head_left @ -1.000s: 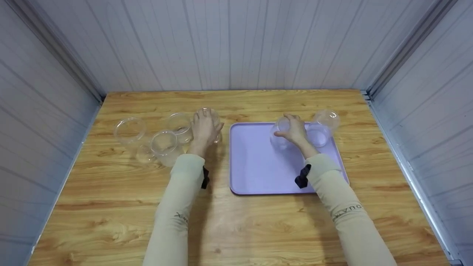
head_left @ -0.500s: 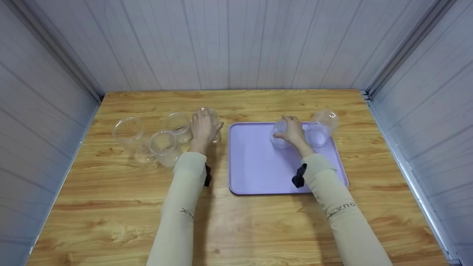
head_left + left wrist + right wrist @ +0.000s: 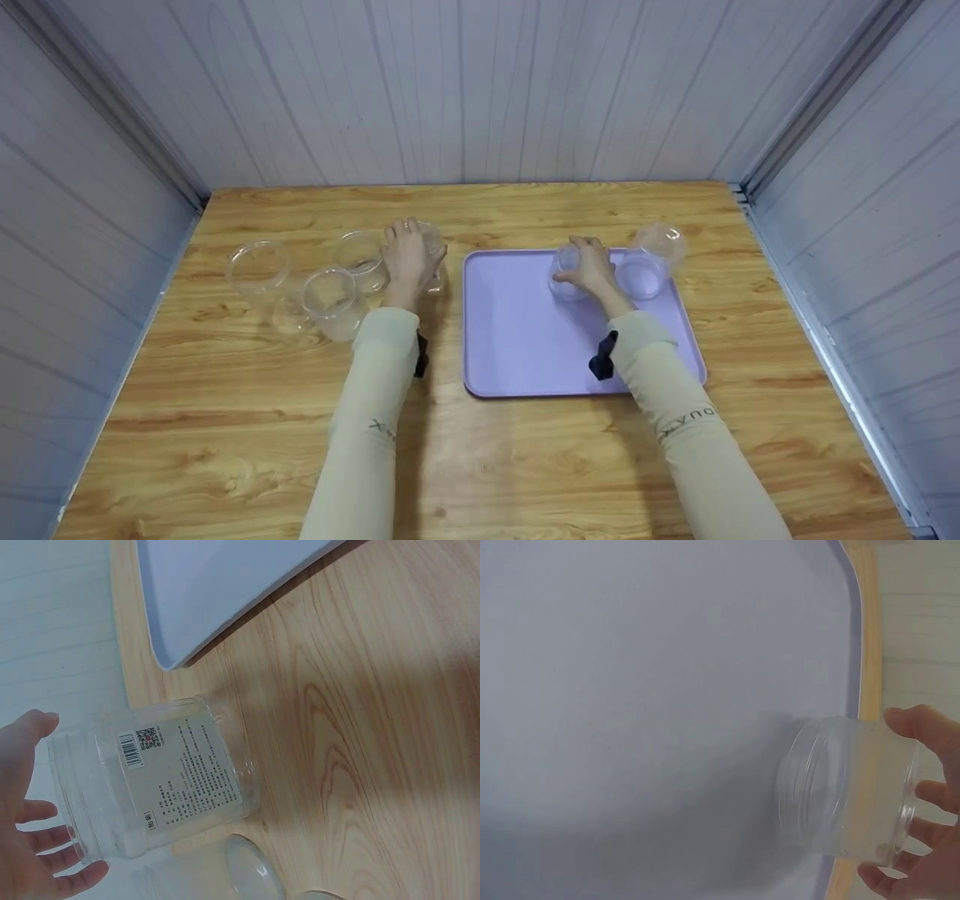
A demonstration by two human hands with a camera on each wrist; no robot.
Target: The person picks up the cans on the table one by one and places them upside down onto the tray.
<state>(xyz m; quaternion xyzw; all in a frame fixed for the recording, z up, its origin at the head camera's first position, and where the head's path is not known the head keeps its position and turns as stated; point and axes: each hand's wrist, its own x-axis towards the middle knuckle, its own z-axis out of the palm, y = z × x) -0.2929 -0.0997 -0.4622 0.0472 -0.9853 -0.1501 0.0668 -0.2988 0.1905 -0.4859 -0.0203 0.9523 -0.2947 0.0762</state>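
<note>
My left hand (image 3: 409, 262) grips the mouth end of a clear plastic jar (image 3: 169, 787) that stands upright on the wooden table. A printed label with a barcode shows on its side. Thumb and fingers are spread around the rim in the left wrist view. On the lilac tray (image 3: 517, 337), my right hand (image 3: 592, 268) holds a second clear jar (image 3: 840, 787) from above, around its upper end. Its ridged end faces down at the tray, near the far edge. Just right of that hand stands another clear jar (image 3: 641, 276), bottom up, on the tray.
Left of my left hand, several more clear jars stand on the table, including a far-left jar (image 3: 259, 270), a front jar (image 3: 330, 296) and a back jar (image 3: 358, 255). Panelled walls (image 3: 450, 97) enclose the table at the back and sides.
The jar under my right hand has straightened slightly and settled on the tray. My left hand has shifted a little on its jar's rim.
</note>
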